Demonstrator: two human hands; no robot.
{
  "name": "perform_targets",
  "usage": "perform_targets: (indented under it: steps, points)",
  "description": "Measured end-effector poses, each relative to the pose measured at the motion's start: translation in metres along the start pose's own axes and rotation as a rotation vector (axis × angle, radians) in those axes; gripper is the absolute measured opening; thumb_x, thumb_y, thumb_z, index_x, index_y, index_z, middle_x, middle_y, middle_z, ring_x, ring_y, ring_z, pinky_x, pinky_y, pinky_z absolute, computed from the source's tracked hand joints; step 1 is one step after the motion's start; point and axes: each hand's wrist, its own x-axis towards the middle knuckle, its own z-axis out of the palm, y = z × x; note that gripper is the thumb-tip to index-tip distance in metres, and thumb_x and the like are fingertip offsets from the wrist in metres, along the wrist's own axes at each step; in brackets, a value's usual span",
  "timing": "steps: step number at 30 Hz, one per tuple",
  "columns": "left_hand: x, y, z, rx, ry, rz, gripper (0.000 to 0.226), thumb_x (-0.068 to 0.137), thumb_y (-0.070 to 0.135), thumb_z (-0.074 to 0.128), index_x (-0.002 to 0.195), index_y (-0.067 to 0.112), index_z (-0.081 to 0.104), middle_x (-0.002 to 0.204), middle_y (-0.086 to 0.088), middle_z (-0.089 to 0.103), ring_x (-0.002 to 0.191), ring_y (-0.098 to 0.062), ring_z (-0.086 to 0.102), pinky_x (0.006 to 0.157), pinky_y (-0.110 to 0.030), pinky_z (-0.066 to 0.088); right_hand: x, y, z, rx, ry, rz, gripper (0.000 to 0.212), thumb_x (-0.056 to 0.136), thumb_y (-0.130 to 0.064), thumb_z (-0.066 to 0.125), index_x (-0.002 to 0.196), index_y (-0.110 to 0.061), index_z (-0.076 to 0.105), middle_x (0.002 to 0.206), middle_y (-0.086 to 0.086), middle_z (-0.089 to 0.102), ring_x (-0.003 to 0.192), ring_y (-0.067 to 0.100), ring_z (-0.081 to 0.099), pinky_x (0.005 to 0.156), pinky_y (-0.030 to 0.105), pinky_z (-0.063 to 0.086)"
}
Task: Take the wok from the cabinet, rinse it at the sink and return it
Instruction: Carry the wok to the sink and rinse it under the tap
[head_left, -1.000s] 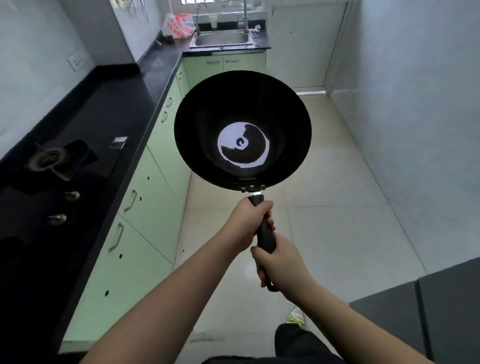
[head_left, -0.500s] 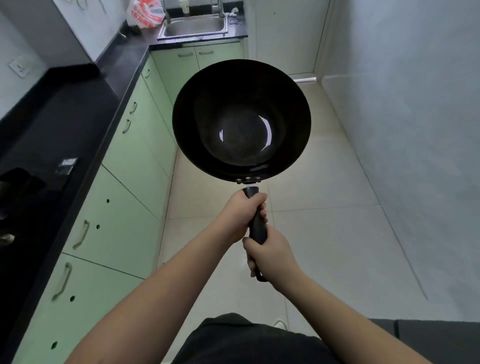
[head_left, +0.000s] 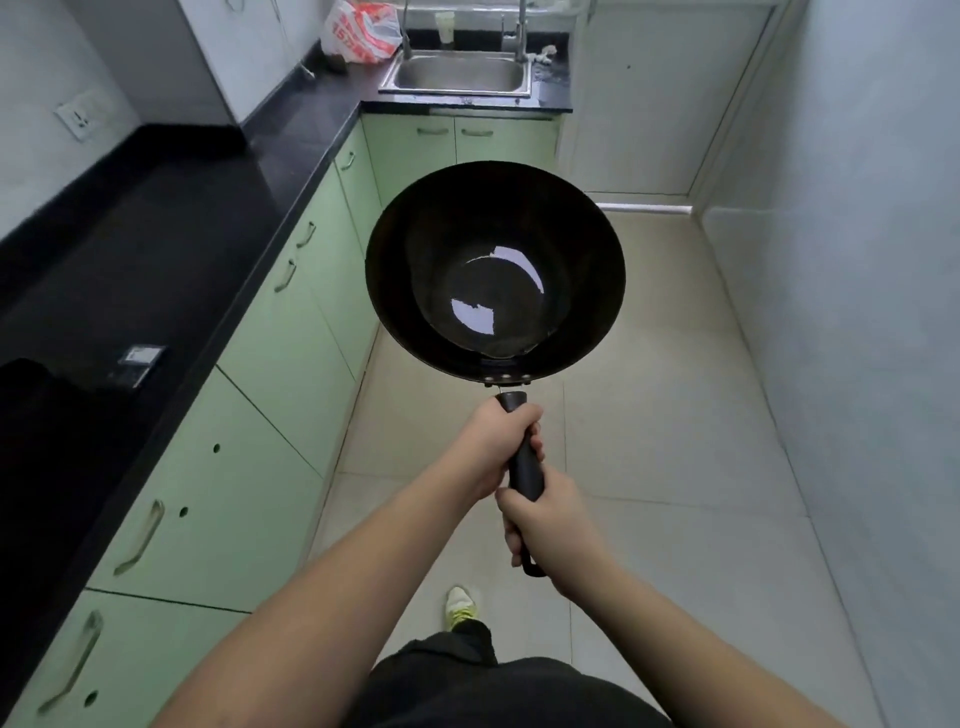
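From the head view I am holding the wok (head_left: 493, 270) out in front of me over the floor of a narrow kitchen, bowl facing up, with bright patches of light showing on its dark bottom. Both grips are closing round the black handle (head_left: 524, 467): my left hand (head_left: 491, 449) is wrapping the far part just behind the rivets, and my right hand (head_left: 548, 525) is clenching the near end, the two hands touching one another along the handle. The handle's long axis is running from near to far, leaning slightly left as it goes, so the bowl is lying straight ahead of both grips and pointing roughly at the sink (head_left: 460, 75). That sink is sitting at the far end of the room, set into the black bench (head_left: 291, 156) that is running down the left side above pale green cabinet doors (head_left: 291, 332). A tap (head_left: 519, 31) is standing at the sink's far right corner, and a red and white plastic bag (head_left: 361, 31) is lying on the bench just left of the basin. The wok is well apart from the sink, with open floor between them, and I judge I am carrying it there for the rinse. I would say the coming move is turning on keeping that axis aimed at the basin, with the left hand, nearer the bowl, bearing most of the weight. My foot in a light shoe (head_left: 460, 608) is showing below the handle.
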Motion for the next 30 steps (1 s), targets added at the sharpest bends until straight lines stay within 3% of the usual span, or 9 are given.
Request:
perform_targets:
  steps: [5,12,19,30]
  points:
    - [0.061,0.050,-0.035,-0.008,0.034,-0.007,0.027,0.092,0.000,0.048,0.068,0.009,0.045,0.057,-0.004,0.047,0.039,-0.011,0.046,0.046,-0.024,0.045,0.071,-0.045,0.020,-0.018,-0.008,0.004,0.004,0.087,-0.002,0.050,0.085,-0.005,0.049,0.050,0.008,0.050,0.036,0.017,0.045,0.037,0.019,0.035]
    - [0.138,0.098,-0.046,0.003,0.027,-0.009,0.027,0.092,-0.001,0.048,0.067,0.008,0.045,0.055,-0.004,0.046,0.040,-0.013,0.045,0.046,-0.025,0.045,0.150,-0.085,0.018,0.004,0.010,0.003,0.009,0.086,-0.003,0.051,0.080,-0.007,0.046,0.048,0.006,0.050,0.037,0.018,0.045,0.039,0.019,0.035]
    - [0.237,0.147,-0.027,0.137,0.018,-0.006,0.026,0.090,-0.001,0.047,0.065,0.008,0.045,0.055,-0.006,0.047,0.042,-0.016,0.047,0.048,-0.025,0.047,0.251,-0.109,-0.013,0.078,0.039,0.008,0.014,0.088,-0.004,0.051,0.076,-0.008,0.045,0.047,0.005,0.049,0.038,0.021,0.046,0.045,0.030,0.037]
    - [0.396,0.265,0.000,0.158,0.077,0.026,0.023,0.091,0.000,0.051,0.070,0.008,0.046,0.054,-0.004,0.046,0.042,-0.015,0.047,0.050,-0.026,0.047,0.423,-0.201,-0.074,0.083,-0.016,-0.031,0.007,0.086,-0.003,0.051,0.083,-0.008,0.048,0.050,0.006,0.052,0.040,0.018,0.048,0.043,0.029,0.042]
